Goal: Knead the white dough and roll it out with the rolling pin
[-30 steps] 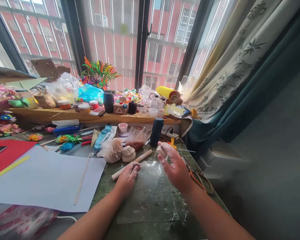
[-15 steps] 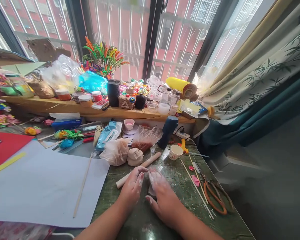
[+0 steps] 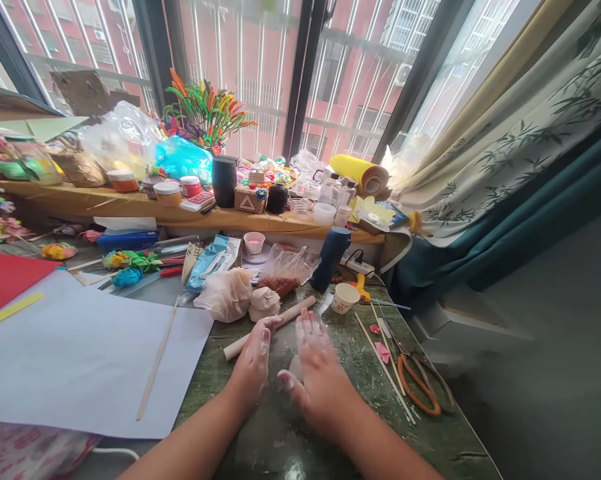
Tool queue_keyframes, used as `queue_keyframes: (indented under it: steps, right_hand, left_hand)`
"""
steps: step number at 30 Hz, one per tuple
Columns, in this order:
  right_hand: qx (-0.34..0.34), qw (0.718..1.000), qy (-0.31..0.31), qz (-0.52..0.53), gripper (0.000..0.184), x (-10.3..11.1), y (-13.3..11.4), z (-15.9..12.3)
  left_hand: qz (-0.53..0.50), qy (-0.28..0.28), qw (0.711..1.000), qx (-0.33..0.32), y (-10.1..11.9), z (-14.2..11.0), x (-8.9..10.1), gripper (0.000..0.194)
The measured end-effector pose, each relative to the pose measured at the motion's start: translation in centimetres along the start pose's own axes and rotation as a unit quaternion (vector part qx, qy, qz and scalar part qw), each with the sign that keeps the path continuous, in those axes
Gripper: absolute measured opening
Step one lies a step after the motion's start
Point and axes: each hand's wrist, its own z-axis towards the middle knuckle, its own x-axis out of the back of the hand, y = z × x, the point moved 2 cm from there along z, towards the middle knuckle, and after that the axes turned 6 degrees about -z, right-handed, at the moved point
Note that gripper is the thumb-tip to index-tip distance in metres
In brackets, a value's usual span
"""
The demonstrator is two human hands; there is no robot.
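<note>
My right hand (image 3: pixel 323 367) lies palm down with its fingers stretched out, dusted with white. Partly under it, by the thumb, shows a small grey-white lump of clay (image 3: pixel 295 367); the rest is covered by the palm. My left hand (image 3: pixel 254 357) stands on its edge to the left, apart from the lump, its fingers extended and holding nothing. Just beyond the left fingertips a pale rolling pin (image 3: pixel 236 347) lies slantwise on the dark green table. A bigger lump of clay (image 3: pixel 264 305) sits behind it.
White paper (image 3: pixel 80 360) covers the left side, with a thin stick (image 3: pixel 157 360) on it. To the right are long sticks (image 3: pixel 385 367), orange-handled scissors (image 3: pixel 420 387) and a paper cup (image 3: pixel 345 298). Behind stand plastic bags (image 3: pixel 225 293), a dark blue cylinder (image 3: pixel 331 259) and a crowded sill.
My hands have moved apart at the fingertips. The right hand now lies flatter with straighter fingers, and the left has drawn back to the left. The view has shifted slightly.
</note>
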Motion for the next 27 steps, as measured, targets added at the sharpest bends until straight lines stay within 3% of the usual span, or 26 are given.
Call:
queue_keyframes:
  steps: [3,5,10,15,20,22,23,25,27]
  right_hand:
    - [0.022,0.997,-0.073,-0.003,0.085,0.3,0.0,-0.2]
    - [0.02,0.997,-0.078,0.016,0.079,0.4,0.5,-0.3]
    - [-0.069,0.997,0.039,0.006,0.075,-0.2,2.2,-1.0]
    - [-0.031,0.996,0.085,0.012,0.048,-1.4,2.4,-1.3]
    - [-0.016,0.973,0.135,0.184,0.041,-1.2,2.3,-1.6]
    - [-0.079,0.928,0.164,0.326,0.046,-0.9,2.6,-1.6]
    - [-0.121,0.888,0.168,0.411,0.049,-0.8,2.8,-1.6]
    - [-0.199,0.782,0.148,0.572,0.054,-0.5,3.3,-1.2]
    - [-0.245,0.698,0.114,0.664,0.055,0.6,3.8,-0.7]
  left_hand:
    - [-0.009,-0.013,1.0,0.001,0.0,0.1,0.0,0.055]
    - [0.008,-0.024,1.0,0.007,0.1,0.2,0.1,0.053]
    - [0.056,-0.053,0.997,0.013,0.5,0.4,0.2,0.049]
    - [0.083,-0.066,0.994,0.018,0.6,0.5,0.1,0.042]
    - [0.099,-0.066,0.993,0.027,1.0,0.7,-0.1,0.042]
    - [0.1,-0.064,0.992,0.035,1.2,0.7,-0.2,0.043]
    - [0.1,-0.066,0.992,0.039,1.3,0.7,-0.3,0.043]
    - [0.101,-0.069,0.991,0.046,1.6,0.7,-0.5,0.043]
    - [0.105,-0.069,0.991,0.05,1.8,0.6,-0.6,0.044]
